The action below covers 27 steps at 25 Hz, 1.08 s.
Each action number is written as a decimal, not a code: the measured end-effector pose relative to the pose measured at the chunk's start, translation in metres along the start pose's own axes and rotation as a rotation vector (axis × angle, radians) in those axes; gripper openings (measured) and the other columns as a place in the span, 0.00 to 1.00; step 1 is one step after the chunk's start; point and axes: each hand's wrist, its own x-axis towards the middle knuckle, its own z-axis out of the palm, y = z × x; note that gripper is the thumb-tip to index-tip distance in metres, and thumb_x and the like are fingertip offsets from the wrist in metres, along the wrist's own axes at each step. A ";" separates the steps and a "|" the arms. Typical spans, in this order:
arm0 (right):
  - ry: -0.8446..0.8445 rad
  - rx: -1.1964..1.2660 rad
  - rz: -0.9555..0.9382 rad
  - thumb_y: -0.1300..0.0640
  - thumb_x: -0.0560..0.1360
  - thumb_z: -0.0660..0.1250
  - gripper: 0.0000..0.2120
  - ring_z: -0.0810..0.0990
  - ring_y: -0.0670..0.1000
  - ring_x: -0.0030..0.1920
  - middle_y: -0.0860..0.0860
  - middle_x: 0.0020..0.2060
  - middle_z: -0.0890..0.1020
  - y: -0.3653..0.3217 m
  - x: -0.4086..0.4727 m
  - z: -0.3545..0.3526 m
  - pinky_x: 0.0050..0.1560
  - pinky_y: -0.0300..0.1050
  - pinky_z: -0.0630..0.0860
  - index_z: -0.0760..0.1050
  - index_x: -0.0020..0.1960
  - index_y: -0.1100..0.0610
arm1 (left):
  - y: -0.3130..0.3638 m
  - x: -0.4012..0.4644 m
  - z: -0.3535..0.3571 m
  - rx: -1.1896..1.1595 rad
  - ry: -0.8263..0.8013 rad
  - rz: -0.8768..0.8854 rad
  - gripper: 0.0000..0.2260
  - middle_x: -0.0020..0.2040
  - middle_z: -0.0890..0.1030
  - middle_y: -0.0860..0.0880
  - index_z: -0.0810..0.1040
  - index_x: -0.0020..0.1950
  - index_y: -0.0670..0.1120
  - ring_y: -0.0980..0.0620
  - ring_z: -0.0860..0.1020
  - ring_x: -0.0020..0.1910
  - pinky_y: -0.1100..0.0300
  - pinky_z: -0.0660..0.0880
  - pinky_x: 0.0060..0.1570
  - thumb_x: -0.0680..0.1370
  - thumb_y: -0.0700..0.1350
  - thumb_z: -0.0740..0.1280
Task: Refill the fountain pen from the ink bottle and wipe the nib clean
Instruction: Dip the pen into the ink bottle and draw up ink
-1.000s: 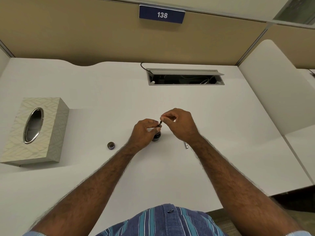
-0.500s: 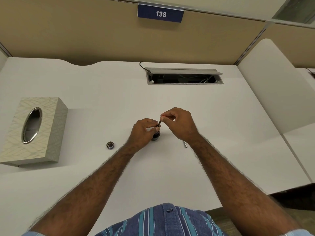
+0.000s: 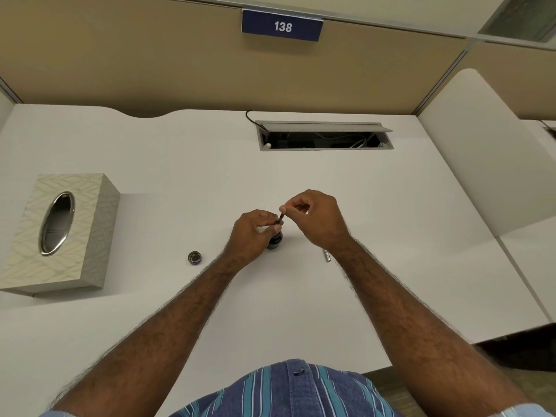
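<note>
At centre of the white table (image 3: 331, 296), the ink bottle (image 3: 275, 241) stands upright and uncapped; its cap (image 3: 195, 257) lies open side up well to its left. Left hand (image 3: 252, 234) is closed about the bottle's upper part, steadying it and touching the lower end of the fountain pen (image 3: 281, 217). Right hand (image 3: 316, 219) pinches the pen's upper end between thumb and fingertips, the pen standing nearly upright with its lower end at the bottle's mouth.

Judgement: the filling step is in hand, the top of the pen probably being worked to draw ink. Whether the nib is submerged cannot be told; the left hand hides the mouth. The bottle looks dark, consistent with ink inside, but the level is not readable.

A small silver part (image 3: 326, 255), possibly the pen's barrel or cap, lies on the table just beside the right wrist.

Next move calls for lifting the pen straight out without tipping the bottle, then fetching a tissue. The tissue box (image 3: 57, 230) sits far left; no tissue shows at its oval opening, so supply is unconfirmed.
</note>
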 end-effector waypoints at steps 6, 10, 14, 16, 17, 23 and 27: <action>-0.012 0.047 -0.019 0.51 0.77 0.77 0.04 0.83 0.44 0.43 0.43 0.45 0.86 0.000 -0.003 0.002 0.43 0.27 0.73 0.87 0.51 0.48 | 0.000 0.000 0.000 -0.021 0.018 -0.002 0.07 0.53 0.87 0.54 0.89 0.54 0.48 0.55 0.83 0.55 0.58 0.77 0.61 0.77 0.42 0.75; -0.012 0.011 -0.023 0.53 0.77 0.77 0.01 0.83 0.43 0.44 0.42 0.44 0.86 -0.001 -0.001 0.001 0.45 0.30 0.74 0.88 0.48 0.49 | -0.001 0.000 -0.001 -0.010 0.007 -0.001 0.07 0.53 0.86 0.54 0.89 0.54 0.49 0.57 0.83 0.55 0.62 0.76 0.59 0.77 0.42 0.75; 0.013 -0.017 -0.006 0.51 0.76 0.78 0.04 0.81 0.40 0.41 0.43 0.42 0.86 -0.001 0.000 0.001 0.41 0.28 0.73 0.87 0.46 0.51 | 0.001 0.000 0.000 -0.010 0.006 0.002 0.07 0.53 0.87 0.54 0.89 0.54 0.48 0.55 0.83 0.56 0.60 0.76 0.60 0.78 0.42 0.75; -0.012 0.029 -0.017 0.53 0.77 0.77 0.04 0.81 0.41 0.41 0.43 0.43 0.86 -0.001 -0.002 0.000 0.43 0.27 0.73 0.87 0.50 0.51 | 0.001 0.001 0.001 -0.018 0.012 0.000 0.07 0.54 0.87 0.52 0.89 0.54 0.48 0.54 0.84 0.56 0.59 0.77 0.61 0.78 0.42 0.75; -0.024 0.042 -0.020 0.54 0.77 0.77 0.04 0.82 0.42 0.41 0.43 0.44 0.86 -0.001 -0.003 -0.001 0.44 0.27 0.74 0.87 0.52 0.51 | 0.001 0.001 0.001 -0.023 0.013 -0.002 0.07 0.54 0.87 0.52 0.89 0.54 0.48 0.54 0.84 0.56 0.59 0.77 0.61 0.78 0.42 0.75; -0.004 -0.015 -0.011 0.54 0.78 0.76 0.02 0.84 0.45 0.45 0.45 0.45 0.87 -0.002 -0.002 -0.001 0.48 0.36 0.77 0.88 0.49 0.51 | 0.001 0.001 0.001 0.011 0.013 0.003 0.07 0.55 0.87 0.52 0.89 0.55 0.48 0.56 0.83 0.55 0.65 0.74 0.59 0.78 0.42 0.75; 0.005 -0.032 0.001 0.53 0.77 0.76 0.03 0.82 0.42 0.43 0.45 0.43 0.87 -0.001 -0.002 0.001 0.46 0.37 0.78 0.88 0.48 0.52 | 0.000 0.001 0.001 0.033 0.017 0.007 0.07 0.52 0.86 0.56 0.89 0.55 0.49 0.64 0.81 0.53 0.70 0.72 0.56 0.78 0.43 0.74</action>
